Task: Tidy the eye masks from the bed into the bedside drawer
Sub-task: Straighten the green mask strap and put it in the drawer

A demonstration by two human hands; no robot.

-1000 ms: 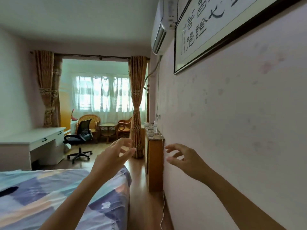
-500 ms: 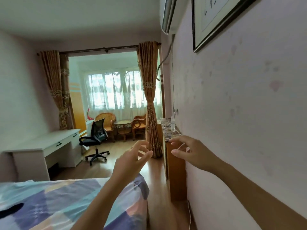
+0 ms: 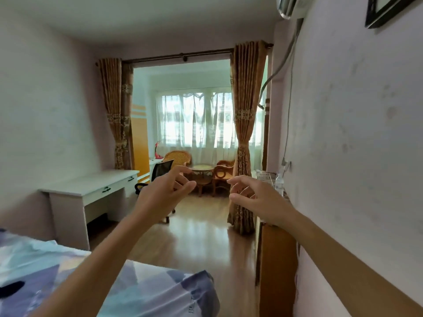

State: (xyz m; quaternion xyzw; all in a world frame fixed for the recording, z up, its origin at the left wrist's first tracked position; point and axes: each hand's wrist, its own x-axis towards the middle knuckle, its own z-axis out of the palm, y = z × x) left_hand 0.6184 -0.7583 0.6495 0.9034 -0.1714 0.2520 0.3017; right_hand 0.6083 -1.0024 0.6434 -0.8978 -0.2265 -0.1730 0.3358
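Note:
Both of my arms are raised in front of me, and each hand holds nothing. My left hand [image 3: 163,194] has its fingers loosely spread, above the foot of the bed [image 3: 146,291]. My right hand [image 3: 257,197] is open too, in front of the wooden bedside cabinet [image 3: 275,255] that stands against the right wall. A dark shape, which may be an eye mask [image 3: 10,289], lies on the patterned cover at the far left edge. No drawer front shows from this angle.
A white desk [image 3: 91,191] stands at the left wall with a black office chair [image 3: 161,170] beside it. Wooden floor runs between bed and cabinet. Wicker chairs and a round table [image 3: 202,172] sit past the curtains [image 3: 245,133]. A bottle [image 3: 279,183] stands on the cabinet.
The view has swung left, away from the right wall; the desk and window now sit nearer the centre. Both hands stay raised and empty, now closer together.

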